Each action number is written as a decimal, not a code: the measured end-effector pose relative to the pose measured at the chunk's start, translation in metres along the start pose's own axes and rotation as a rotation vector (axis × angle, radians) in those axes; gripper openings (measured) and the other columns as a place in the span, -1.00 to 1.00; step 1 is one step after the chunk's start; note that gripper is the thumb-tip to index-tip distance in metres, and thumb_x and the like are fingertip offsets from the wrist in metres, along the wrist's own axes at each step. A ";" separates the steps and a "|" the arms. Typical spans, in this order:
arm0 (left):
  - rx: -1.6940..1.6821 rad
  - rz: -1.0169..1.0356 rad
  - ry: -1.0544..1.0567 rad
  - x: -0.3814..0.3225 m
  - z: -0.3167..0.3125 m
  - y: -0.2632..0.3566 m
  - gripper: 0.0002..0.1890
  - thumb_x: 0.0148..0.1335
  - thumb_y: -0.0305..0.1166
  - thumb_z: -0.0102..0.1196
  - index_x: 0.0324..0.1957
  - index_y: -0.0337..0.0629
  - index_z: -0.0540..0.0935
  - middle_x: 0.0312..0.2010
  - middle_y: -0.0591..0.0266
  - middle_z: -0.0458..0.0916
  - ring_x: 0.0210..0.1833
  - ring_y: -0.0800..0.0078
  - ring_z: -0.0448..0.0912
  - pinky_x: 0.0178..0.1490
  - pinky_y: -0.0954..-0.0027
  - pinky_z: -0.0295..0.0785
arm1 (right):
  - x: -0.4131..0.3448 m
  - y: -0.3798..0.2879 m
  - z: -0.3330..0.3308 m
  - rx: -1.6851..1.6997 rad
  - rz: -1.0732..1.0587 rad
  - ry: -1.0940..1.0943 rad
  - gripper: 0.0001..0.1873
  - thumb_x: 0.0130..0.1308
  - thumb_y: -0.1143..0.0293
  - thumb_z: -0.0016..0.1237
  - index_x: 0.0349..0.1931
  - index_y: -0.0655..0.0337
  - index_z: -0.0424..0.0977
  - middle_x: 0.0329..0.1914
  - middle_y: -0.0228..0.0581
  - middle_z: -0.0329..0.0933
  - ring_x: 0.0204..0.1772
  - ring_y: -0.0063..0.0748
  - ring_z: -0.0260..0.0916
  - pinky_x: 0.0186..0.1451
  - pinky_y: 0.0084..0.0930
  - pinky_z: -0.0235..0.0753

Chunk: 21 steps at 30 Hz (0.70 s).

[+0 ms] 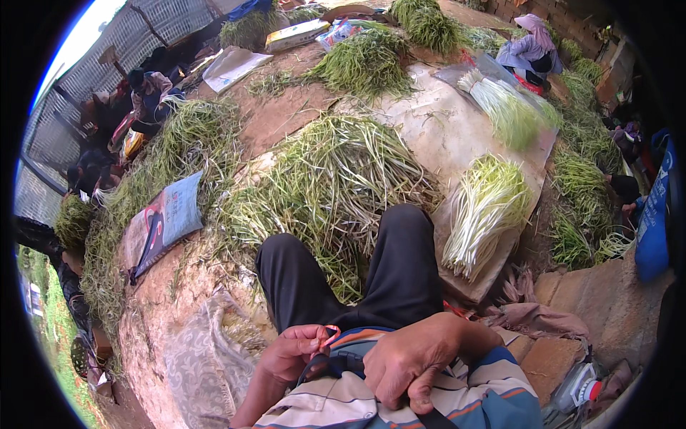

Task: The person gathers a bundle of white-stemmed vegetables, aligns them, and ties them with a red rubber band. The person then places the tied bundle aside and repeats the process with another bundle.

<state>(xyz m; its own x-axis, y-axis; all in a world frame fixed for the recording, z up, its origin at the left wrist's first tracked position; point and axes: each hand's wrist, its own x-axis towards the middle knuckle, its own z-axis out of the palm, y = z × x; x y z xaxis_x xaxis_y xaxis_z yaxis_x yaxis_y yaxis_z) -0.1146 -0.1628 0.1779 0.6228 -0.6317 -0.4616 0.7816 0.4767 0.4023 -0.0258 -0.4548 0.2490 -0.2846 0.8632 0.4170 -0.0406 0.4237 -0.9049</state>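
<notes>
My left hand [297, 351] is at my waist, its thumb and fingers pinching a thin red-orange strip [332, 334]. Beside it, a black strap with a buckle [351, 361] crosses my striped shirt [327, 402]. My right hand [410, 359] rests against the shirt front, fingers curled and pointing down near the strap; whether it grips anything is hidden. Beyond my dark-trousered knees [404, 252] spreads a loose heap of long green leafy stalks [332, 182]. Right of my knees lies an aligned bundle of pale, white-stemmed stalks [485, 214] on a sheet.
Another pale bundle [504, 107] lies farther off on plastic. A printed sack [163, 220] and patterned cloth [201, 354] are at left. A plastic bottle [576, 389] with a red cap stands by bricks at right. Several people, including one in a pink hat [536, 29], sit among green heaps.
</notes>
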 end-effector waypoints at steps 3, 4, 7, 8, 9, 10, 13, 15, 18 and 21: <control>-0.027 0.038 0.025 -0.002 0.003 0.001 -0.76 0.49 -0.31 0.39 -0.08 -0.26 0.65 -0.34 0.22 0.69 -0.54 0.45 0.56 -0.48 0.38 0.44 | -0.006 -0.009 0.003 -0.092 -0.077 0.074 -0.28 0.55 -0.39 -0.01 -0.30 0.23 0.49 -0.30 -0.14 0.45 -0.11 0.14 0.50 0.09 -0.02 0.40; -0.027 0.033 0.016 -0.002 0.004 0.002 -0.76 0.48 -0.30 0.39 -0.08 -0.26 0.65 -0.34 0.21 0.69 -0.54 0.45 0.56 -0.48 0.39 0.44 | -0.008 -0.011 0.003 -0.146 -0.120 0.078 -0.27 0.53 -0.40 0.02 -0.32 0.24 0.48 -0.33 -0.15 0.42 -0.13 0.14 0.49 0.10 -0.03 0.42; -0.038 0.006 -0.004 -0.002 0.007 0.002 -0.75 0.49 -0.30 0.39 -0.10 -0.28 0.64 -0.34 0.20 0.65 -0.53 0.47 0.52 -0.50 0.41 0.41 | -0.016 -0.020 0.003 -0.087 -0.160 0.146 -0.26 0.51 -0.40 0.05 -0.35 0.24 0.46 -0.36 -0.15 0.39 -0.17 0.13 0.48 0.10 -0.03 0.43; -0.004 -0.018 0.014 -0.001 0.008 0.001 -0.75 0.49 -0.31 0.39 -0.10 -0.28 0.63 -0.34 0.21 0.64 -0.52 0.48 0.53 -0.49 0.42 0.41 | -0.021 -0.027 0.000 -0.154 -0.125 0.094 -0.24 0.51 -0.42 0.03 -0.37 0.24 0.44 -0.39 -0.17 0.36 -0.21 0.11 0.46 0.09 -0.05 0.45; 0.009 -0.038 0.008 0.000 0.010 -0.001 -0.75 0.49 -0.31 0.39 -0.11 -0.28 0.63 -0.33 0.21 0.63 -0.52 0.48 0.53 -0.49 0.43 0.41 | -0.025 -0.034 -0.003 -0.217 -0.158 0.045 -0.25 0.57 -0.40 0.00 -0.38 0.24 0.42 -0.39 -0.19 0.34 -0.23 0.06 0.45 0.10 -0.08 0.48; 0.000 -0.065 -0.018 0.003 0.012 -0.002 -0.75 0.49 -0.31 0.39 -0.09 -0.29 0.64 -0.29 0.21 0.65 -0.50 0.48 0.55 -0.48 0.44 0.42 | -0.029 -0.045 -0.006 -0.255 -0.182 0.037 -0.27 0.62 -0.37 -0.03 -0.39 0.23 0.41 -0.38 -0.20 0.33 -0.23 0.03 0.45 0.10 -0.09 0.50; 0.006 -0.133 -0.022 0.008 0.024 -0.002 -0.72 0.40 -0.33 0.42 -0.07 -0.37 0.69 -0.23 0.22 0.68 -0.21 0.51 0.59 -0.08 0.50 0.44 | -0.030 -0.091 -0.002 -0.336 -0.239 0.048 -0.47 0.76 0.02 -0.06 -0.42 0.15 0.35 -0.35 -0.25 0.33 -0.23 -0.11 0.47 0.10 -0.08 0.53; 0.048 -0.145 -0.047 0.010 0.036 0.002 -0.73 0.41 -0.34 0.41 -0.11 -0.39 0.69 -0.23 0.22 0.68 -0.17 0.50 0.58 0.01 0.48 0.39 | -0.027 -0.129 0.006 -0.394 -0.267 0.000 -0.70 0.58 0.16 0.14 -0.31 0.14 0.67 -0.33 -0.25 0.65 -0.28 -0.10 0.64 -0.12 -0.04 0.58; 0.079 -0.203 -0.105 0.012 0.059 0.012 -0.74 0.42 -0.36 0.38 -0.15 -0.42 0.69 -0.24 0.21 0.68 -0.15 0.48 0.58 0.04 0.45 0.37 | -0.019 -0.165 0.024 -0.625 -0.362 -0.006 -0.81 0.44 0.21 0.08 -0.26 0.08 0.65 -0.28 -0.33 0.65 -0.17 -0.24 0.63 0.02 -0.08 0.57; 0.085 -0.247 -0.169 0.012 0.079 0.018 -0.76 0.47 -0.39 0.34 -0.19 -0.45 0.67 -0.27 0.18 0.69 -0.14 0.48 0.59 0.03 0.43 0.39 | -0.009 -0.167 0.043 -0.697 -0.415 0.194 -0.85 0.41 0.22 0.06 -0.25 0.04 0.61 -0.29 -0.40 0.62 -0.20 -0.34 0.58 0.00 -0.18 0.52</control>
<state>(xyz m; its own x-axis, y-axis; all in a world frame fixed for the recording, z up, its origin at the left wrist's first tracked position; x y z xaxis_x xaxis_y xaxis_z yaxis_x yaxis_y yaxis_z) -0.0957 -0.2097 0.2423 0.3942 -0.8179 -0.4190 0.8986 0.2473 0.3624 -0.0576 -0.5453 0.3931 -0.2043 0.6041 0.7703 0.5148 0.7356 -0.4403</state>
